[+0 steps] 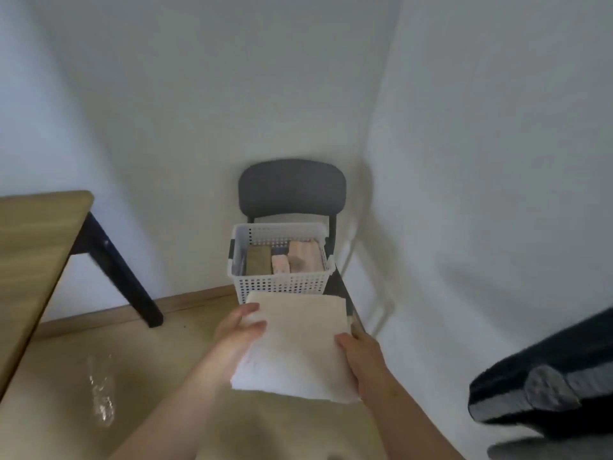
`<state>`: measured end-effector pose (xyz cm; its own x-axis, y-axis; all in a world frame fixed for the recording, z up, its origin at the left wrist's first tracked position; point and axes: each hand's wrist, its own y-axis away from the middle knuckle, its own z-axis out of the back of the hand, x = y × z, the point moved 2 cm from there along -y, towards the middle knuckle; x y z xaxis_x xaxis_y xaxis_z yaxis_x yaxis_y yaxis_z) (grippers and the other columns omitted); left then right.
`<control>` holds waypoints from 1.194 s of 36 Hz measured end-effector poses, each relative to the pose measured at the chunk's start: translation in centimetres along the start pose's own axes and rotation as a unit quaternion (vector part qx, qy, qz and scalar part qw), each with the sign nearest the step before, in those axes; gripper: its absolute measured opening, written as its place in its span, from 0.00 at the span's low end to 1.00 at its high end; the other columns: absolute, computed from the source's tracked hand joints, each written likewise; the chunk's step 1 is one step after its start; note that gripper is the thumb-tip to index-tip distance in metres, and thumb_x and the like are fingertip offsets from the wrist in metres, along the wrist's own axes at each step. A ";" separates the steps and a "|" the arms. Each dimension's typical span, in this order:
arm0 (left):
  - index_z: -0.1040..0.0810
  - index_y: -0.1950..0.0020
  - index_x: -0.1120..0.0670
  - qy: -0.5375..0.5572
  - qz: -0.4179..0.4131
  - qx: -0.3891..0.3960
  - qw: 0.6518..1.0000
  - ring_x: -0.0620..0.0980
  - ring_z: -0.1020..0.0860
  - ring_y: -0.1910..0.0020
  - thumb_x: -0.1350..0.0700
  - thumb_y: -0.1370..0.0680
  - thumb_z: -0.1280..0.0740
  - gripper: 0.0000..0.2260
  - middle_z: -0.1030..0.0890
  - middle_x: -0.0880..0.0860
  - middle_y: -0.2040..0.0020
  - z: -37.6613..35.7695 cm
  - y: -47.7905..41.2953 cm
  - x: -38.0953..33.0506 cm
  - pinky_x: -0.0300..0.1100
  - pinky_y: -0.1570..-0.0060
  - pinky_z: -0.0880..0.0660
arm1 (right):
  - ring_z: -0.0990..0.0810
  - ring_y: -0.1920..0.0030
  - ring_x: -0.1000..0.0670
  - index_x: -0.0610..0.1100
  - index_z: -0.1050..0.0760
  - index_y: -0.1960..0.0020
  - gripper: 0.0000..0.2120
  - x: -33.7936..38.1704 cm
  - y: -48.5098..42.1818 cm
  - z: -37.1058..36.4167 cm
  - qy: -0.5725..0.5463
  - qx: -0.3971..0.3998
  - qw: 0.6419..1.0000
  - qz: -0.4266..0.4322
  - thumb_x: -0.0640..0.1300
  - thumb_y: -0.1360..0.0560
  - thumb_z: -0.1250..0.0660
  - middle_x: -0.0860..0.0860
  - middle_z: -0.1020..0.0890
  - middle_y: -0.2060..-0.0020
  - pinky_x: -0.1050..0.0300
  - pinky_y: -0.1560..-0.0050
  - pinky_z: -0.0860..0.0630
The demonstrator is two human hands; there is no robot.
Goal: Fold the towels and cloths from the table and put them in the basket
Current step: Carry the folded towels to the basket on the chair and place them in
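Through the head camera, my left hand (pixel 237 330) and right hand (pixel 360 356) hold a folded cream towel (pixel 298 340) flat between them. Each thumb is pressed on top at a side edge; the other fingers are hidden underneath. The towel sits just on the near side of the white basket (pixel 282 283) on the dark chair (pixel 292 187), with folded cloths (pixel 305 257) inside. I judge this to be the placing step. Next, the towel must clear the near rim and go down level.
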<state>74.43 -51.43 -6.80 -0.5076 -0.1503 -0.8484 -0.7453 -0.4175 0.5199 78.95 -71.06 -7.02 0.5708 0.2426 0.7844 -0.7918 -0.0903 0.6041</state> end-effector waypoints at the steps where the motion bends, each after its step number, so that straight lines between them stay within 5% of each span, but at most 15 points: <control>1: 0.26 0.41 0.51 0.009 0.004 -0.008 1.000 0.47 0.24 0.58 0.64 0.24 0.33 0.14 0.24 0.52 0.45 -0.5 -1.5 -0.6 0.39 0.62 0.27 | 0.23 0.55 0.45 0.41 0.26 0.47 0.07 0.8 -1.8 0.2 0.016 -0.001 1.000 0.003 0.40 0.24 0.40 0.45 0.22 0.55 0.54 0.52 0.27; 5: 0.27 0.43 0.47 -0.031 -0.010 -0.043 0.999 0.53 0.26 0.54 0.59 0.23 0.34 0.11 0.28 0.55 0.42 -2.9 -7.4 -3.2 0.45 0.53 0.29 | 0.24 0.55 0.46 0.44 0.28 0.48 0.07 4.7 -9.2 0.6 0.081 0.013 0.997 0.006 0.43 0.25 0.40 0.47 0.23 0.55 0.52 0.50 0.25; 17: 0.30 0.34 0.48 -0.093 0.016 -0.126 0.988 0.51 0.30 0.49 0.59 0.22 0.36 0.17 0.31 0.52 0.40 -3.4 -20.8 -8.5 0.45 0.52 0.32 | 0.29 0.54 0.49 0.41 0.30 0.41 0.11 13.0 -24.2 -3.7 0.124 0.108 0.986 -0.024 0.39 0.23 0.41 0.49 0.27 0.55 0.56 0.52 0.31; 21: 0.35 0.32 0.45 -0.131 0.038 -0.114 0.984 0.51 0.31 0.48 0.56 0.21 0.38 0.19 0.31 0.52 0.39 -2.4 -26.0 -8.9 0.48 0.50 0.32 | 0.32 0.48 0.47 0.45 0.34 0.43 0.08 13.7 -28.3 -6.3 0.131 0.113 0.984 -0.054 0.40 0.22 0.42 0.48 0.29 0.48 0.50 0.43 0.32; 29: 0.40 0.29 0.44 -0.205 0.059 -0.099 0.972 0.51 0.31 0.47 0.57 0.20 0.41 0.21 0.32 0.55 0.34 -1.0 -34.9 -7.1 0.52 0.44 0.30 | 0.31 0.48 0.49 0.46 0.30 0.40 0.12 12.2 -35.6 -11.5 0.168 0.088 0.978 -0.083 0.40 0.22 0.42 0.51 0.28 0.51 0.54 0.47 0.32; 35: 0.47 0.26 0.45 -0.298 0.068 -0.065 0.950 0.55 0.35 0.33 0.58 0.20 0.41 0.26 0.45 0.52 0.26 -1.1 -36.9 -5.2 0.53 0.39 0.30 | 0.27 0.50 0.47 0.47 0.30 0.39 0.13 9.7 -39.1 -14.0 0.242 0.083 0.956 -0.145 0.47 0.22 0.42 0.49 0.25 0.48 0.48 0.46 0.27; 43: 0.54 0.24 0.50 -0.422 0.132 -0.001 0.897 0.58 0.35 0.30 0.57 0.20 0.42 0.29 0.52 0.57 0.24 -1.1 -37.9 -3.1 0.50 0.36 0.31 | 0.28 0.42 0.45 0.44 0.34 0.33 0.16 7.9 -40.0 -14.9 0.255 0.107 0.942 -0.190 0.44 0.20 0.43 0.46 0.28 0.37 0.48 0.41 0.29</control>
<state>104.72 -36.15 -23.94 -0.8133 0.4870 -0.3183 -0.5510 -0.4691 0.6901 111.90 -51.15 -27.04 0.5827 0.7236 0.3699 -0.4586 -0.0830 0.8847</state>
